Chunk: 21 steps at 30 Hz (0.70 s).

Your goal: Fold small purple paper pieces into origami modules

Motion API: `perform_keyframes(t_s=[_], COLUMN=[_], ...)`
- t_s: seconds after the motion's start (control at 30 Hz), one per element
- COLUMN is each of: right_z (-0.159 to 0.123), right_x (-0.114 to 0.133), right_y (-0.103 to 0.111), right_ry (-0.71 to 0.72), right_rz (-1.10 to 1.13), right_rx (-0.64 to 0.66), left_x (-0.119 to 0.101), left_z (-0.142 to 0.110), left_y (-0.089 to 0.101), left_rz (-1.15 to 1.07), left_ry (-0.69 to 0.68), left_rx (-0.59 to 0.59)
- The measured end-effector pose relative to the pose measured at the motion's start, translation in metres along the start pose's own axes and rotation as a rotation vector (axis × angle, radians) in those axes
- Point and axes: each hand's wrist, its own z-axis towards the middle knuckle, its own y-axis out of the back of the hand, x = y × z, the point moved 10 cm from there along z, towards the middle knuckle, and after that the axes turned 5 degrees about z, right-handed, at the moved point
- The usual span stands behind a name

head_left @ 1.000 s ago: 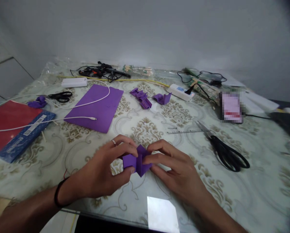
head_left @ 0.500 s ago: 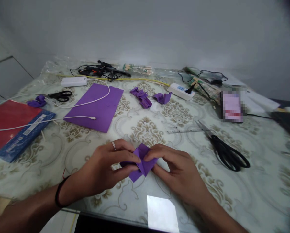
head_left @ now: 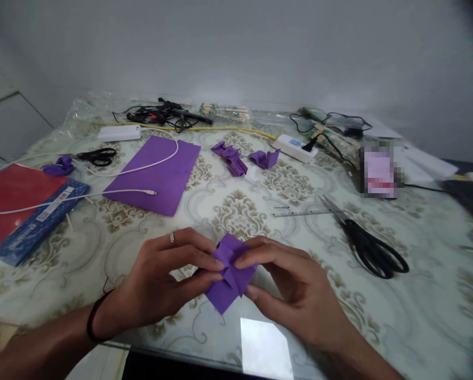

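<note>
A folded piece of purple paper (head_left: 224, 299) is held between both hands above the front of the table. My left hand (head_left: 163, 279) pinches its left side between thumb and fingers close to the centre folds. On the other side, my right hand (head_left: 292, 285) grips it, with fingertips pressing on top near the middle and the thumb at the lower right edge. Its folds form crossing flaps, and one corner points toward me. Parts of the paper's sides are hidden by my fingers. Behind it lie folded purple paper pieces (head_left: 230, 159) and another small one (head_left: 265, 158).
Purple sheets (head_left: 153, 177) lie back left, crossed by a white cable (head_left: 113, 193). Large black-handled scissors (head_left: 373, 248) rest at right beside a clear ruler (head_left: 295, 214). Smaller scissors (head_left: 97, 156), a red and blue packet (head_left: 34, 211), a power strip (head_left: 295, 148) and a blurred-out phone (head_left: 379, 173) surround them.
The purple paper has been turned and spread flatter, with a corner now pointing toward me. My fingers have shifted to the centre folds. Everything else on the table stays put.
</note>
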Motion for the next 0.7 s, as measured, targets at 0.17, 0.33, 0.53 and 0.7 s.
perform_keyframes(t_s=[0.17,0.33,0.53,0.7], right_z=[-0.002,0.0,0.004,0.002], right_x=[-0.002,0.002,0.009,0.009], right_y=[0.003,0.009,0.008,0.008], right_ry=[-0.024,0.028,0.06,0.065], right_rz=[0.008,0.049,0.042,0.002], right_rx=[-0.033,-0.082,-0.068,-0.09], left_x=[0.0,-0.002,-0.001,-0.001], left_z=[0.001,0.001,0.001,-0.001], left_y=[0.003,0.005,-0.004,-0.006], left_rz=[0.001,-0.011,-0.101,-0.058], left_ry=[0.019,0.012,0.028,0.016], left_rx=[-0.006,-0.015,0.067,0.058])
